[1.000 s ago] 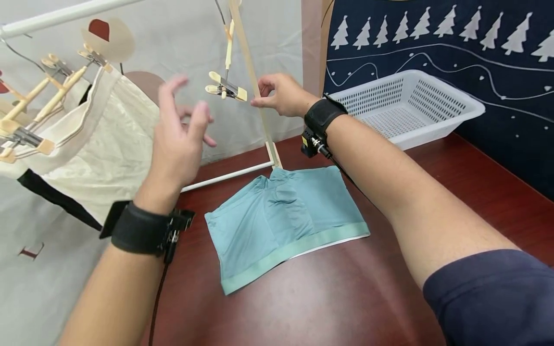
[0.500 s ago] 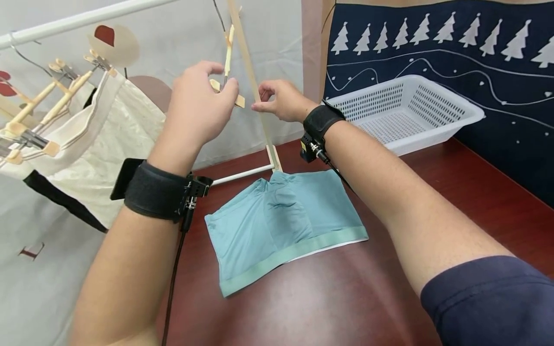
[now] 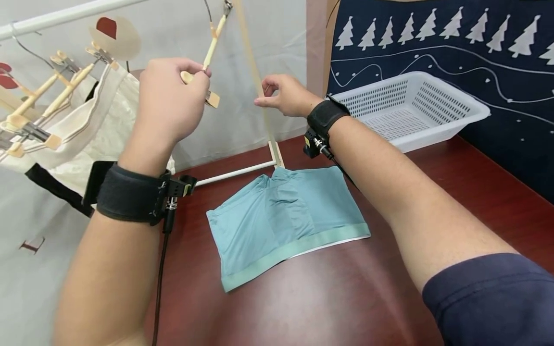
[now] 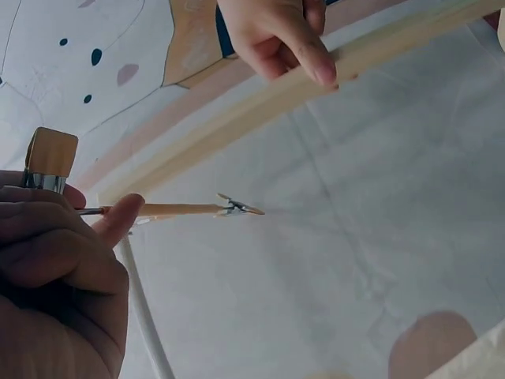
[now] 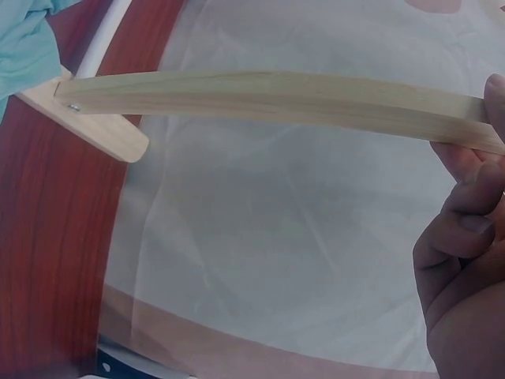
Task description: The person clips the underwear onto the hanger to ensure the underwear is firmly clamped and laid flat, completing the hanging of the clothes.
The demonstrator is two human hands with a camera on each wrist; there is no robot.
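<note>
The left hand [image 3: 166, 103] is curled tight round a pale wooden clip hanger [image 3: 203, 67], gripping its clamp end (a metal spring shows beside the thumb in the left wrist view) up at the far left, above the table [image 3: 454, 192]. The right hand [image 3: 285, 96] pinches the slanted wooden rack post [image 3: 259, 91] just to the right. Teal shorts [image 3: 281, 216] lie flat on the near table; a white basket [image 3: 411, 108] sits far right.

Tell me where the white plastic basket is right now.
In the head view the white basket sits on the dark red table at the far right, against the navy tree-print cloth, just beyond the right hand.
</note>
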